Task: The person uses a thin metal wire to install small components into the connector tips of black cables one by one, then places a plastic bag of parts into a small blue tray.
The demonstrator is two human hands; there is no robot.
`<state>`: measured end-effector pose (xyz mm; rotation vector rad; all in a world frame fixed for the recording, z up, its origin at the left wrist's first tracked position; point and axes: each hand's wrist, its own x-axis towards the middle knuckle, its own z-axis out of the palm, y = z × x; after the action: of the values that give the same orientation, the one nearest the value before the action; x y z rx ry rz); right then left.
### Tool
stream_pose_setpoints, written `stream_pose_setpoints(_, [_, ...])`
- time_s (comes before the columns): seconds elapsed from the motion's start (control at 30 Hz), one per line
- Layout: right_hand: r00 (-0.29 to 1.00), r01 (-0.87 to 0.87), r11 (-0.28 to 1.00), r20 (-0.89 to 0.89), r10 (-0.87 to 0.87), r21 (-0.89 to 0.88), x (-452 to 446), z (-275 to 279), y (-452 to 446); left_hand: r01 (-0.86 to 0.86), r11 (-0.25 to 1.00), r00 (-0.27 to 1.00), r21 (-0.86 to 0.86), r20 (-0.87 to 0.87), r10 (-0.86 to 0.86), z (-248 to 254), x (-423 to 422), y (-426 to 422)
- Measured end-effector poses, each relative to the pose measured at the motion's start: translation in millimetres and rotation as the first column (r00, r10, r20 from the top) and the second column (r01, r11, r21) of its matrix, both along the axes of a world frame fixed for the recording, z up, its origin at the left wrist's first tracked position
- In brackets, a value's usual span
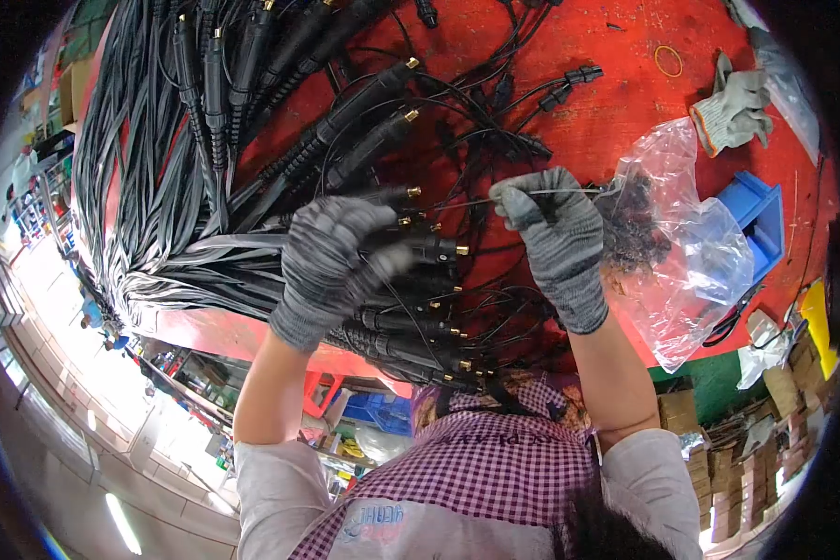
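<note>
My left hand (336, 266), in a grey knitted glove, is over the black handles with brass tips (392, 322). Its fingers point right and are smeared by motion, so what they hold, if anything, is unclear. My right hand (560, 243), gloved the same way, pinches a thin dark cable (469, 203) between thumb and forefinger. The cable runs left toward the brass-tipped handles. A thin light-grey strand (569, 191) crosses the right fingers and reaches toward a clear plastic bag (686, 243) holding small black parts (637, 224).
A large bundle of grey-black cables (149, 205) covers the left of the red table (625, 84). Black connectors (569, 86) lie at the back. To the right are a loose glove (735, 107), a blue bin (765, 219) and a yellow rubber band (668, 61).
</note>
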<state>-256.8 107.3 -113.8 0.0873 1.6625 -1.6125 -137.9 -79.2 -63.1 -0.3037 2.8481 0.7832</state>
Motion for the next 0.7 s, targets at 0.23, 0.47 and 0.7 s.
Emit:
stream_pose_setpoints(0.23, [0.994,0.103,0.994,0.038,-0.102,-0.026,8.4,13.2,41.2,0.129,0.986,0.988,-0.108,0.099,-0.119,-7.4,4.0,5.8])
stream_pose_setpoints(0.47, [0.994,0.111,0.993,0.021,-0.112,0.045,21.4,13.7,43.2,0.154,0.985,0.977,-0.083,0.162,-0.139,-9.8,3.4,9.0])
stream_pose_setpoints(0.7, [0.994,0.106,0.993,0.021,-0.107,0.043,23.8,14.7,34.9,0.095,0.995,0.988,-0.044,0.126,-0.089,-7.8,0.4,7.8])
